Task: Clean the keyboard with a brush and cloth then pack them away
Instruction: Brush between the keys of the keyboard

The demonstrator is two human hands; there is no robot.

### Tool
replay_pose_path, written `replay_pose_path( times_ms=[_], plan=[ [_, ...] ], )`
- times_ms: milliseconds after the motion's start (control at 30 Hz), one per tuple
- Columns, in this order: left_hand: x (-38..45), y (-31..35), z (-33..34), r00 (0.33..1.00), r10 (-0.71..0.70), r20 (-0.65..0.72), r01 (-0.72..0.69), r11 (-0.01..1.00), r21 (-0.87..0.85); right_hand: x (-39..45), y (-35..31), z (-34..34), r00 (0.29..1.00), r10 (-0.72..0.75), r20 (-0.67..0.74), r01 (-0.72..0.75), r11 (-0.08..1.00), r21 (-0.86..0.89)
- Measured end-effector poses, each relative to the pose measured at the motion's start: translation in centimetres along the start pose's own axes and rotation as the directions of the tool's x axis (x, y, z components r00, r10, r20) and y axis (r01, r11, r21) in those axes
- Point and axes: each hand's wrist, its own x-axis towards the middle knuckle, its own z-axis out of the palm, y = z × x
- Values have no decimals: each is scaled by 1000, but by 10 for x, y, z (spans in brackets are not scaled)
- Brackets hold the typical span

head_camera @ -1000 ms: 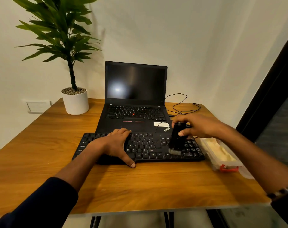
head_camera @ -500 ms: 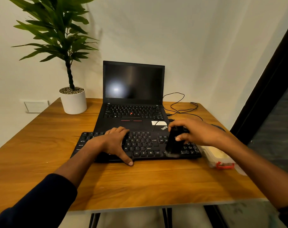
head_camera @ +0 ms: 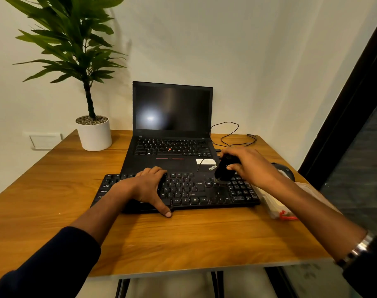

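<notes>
Both busy: right hand (head_camera: 251, 166) grips brush (head_camera: 225, 168) (bristles blurred) near keyboard (head_camera: 189, 190) edge.

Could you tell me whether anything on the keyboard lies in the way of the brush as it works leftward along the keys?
Yes: the left hand rests on the keyboard, covering its middle-left keys. The brush, held by the right hand, touches the right-hand keys; the stretch between them is clear.
</notes>
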Motion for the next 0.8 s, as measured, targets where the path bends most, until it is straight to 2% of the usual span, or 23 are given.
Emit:
replay_pose_path(
  times_ms=[67, 133, 233, 300, 467, 567, 700, 800],
  plan=[
    [-2, 0, 0, 1000, -3, -1, 3, 1000, -5, -2, -1, 0, 998, -55, 37, 55, 998, -9],
    [-1, 0, 0, 1000, -2, -4, 2, 1000, 0, -4, 0, -2, 987, -80, 138, 83, 996, -17],
    [-1, 1, 0, 1000, -6, -1, 6, 1000, -1, -10, 0, -17, 939, -57, 339, 44, 998, 46],
    [-2, 3, 0, 1000, -9, 3, 9, 1000, -8, -14, 1, -26, 923, -62, 379, 29, 995, 94],
    [-4, 5, -1, 1000, -15, 13, 15, 1000, -25, -8, 12, -14, 973, -9, 230, -3, 999, 53],
    [-4, 3, -1, 1000, -12, 19, 13, 999, -36, 3, 21, -2, 993, 44, 112, -55, 994, 93],
    [-4, 5, -1, 1000, -8, 12, 8, 999, -35, 19, 28, -2, 998, 4, -64, -1, 999, 41],
    [-5, 5, -1, 1000, -11, 14, 11, 999, -34, 26, 35, -3, 997, 38, -60, -35, 998, 48]
  ],
)
